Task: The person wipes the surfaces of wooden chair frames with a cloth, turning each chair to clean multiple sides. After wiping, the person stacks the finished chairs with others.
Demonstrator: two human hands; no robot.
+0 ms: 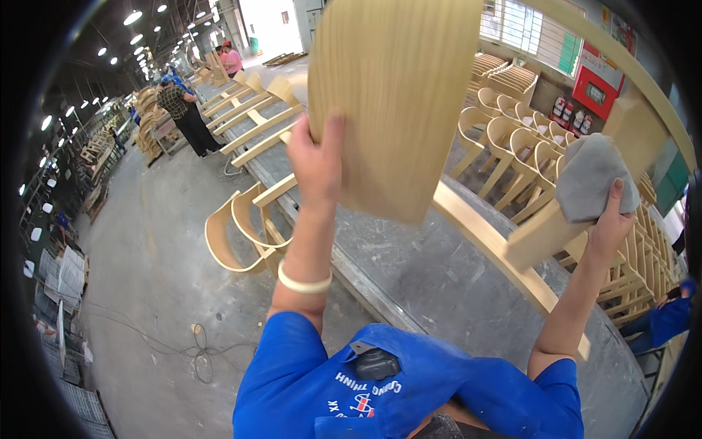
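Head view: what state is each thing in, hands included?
Wooden panel: gripped at its left edge
Left hand: closed on that edge, thumb on the face
Grey pad: held up
Right hand: closed on the pad
Workbench: top scuffed
Ceiling lamps: lit
Chair frames: lined up in rows

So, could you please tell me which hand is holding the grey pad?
The right hand: it holds the grey pad, whereas the left hand grips the broad, pale wooden panel.
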